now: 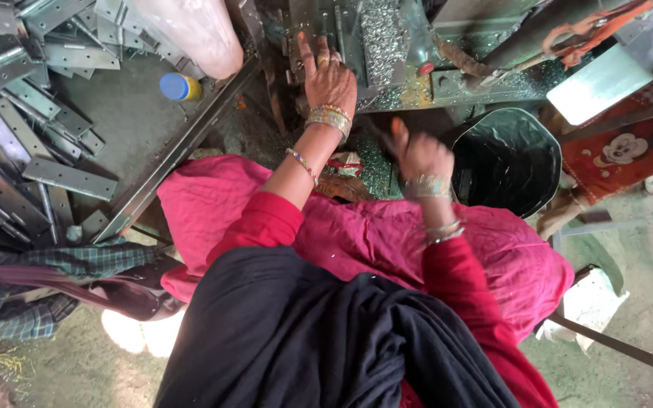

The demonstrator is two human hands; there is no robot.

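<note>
The machine point(357, 45) stands at the top middle of the view, a grey metal block covered with shiny metal chips. The left hand point(329, 78) lies flat on it, fingers stretched out and spread, and holds nothing; it wears rings, and several bangles point(329, 119) sit at the wrist. The right hand point(418, 155) is lower, near the person's lap and just beside the black bucket point(509, 162); its fingers are curled in, with one fingertip pointing up. This hand is blurred, so I cannot tell if it grips something small. More chips point(376, 162) lie between the two hands. To the left, a slanted metal surface point(126, 125) carries a pile of flat grey hinges point(32, 136), well apart from both hands, and a bottle with a blue cap point(178, 86) lies near them. The person wears pink clothes point(372, 234) and a dark shawl point(319, 340).
</note>
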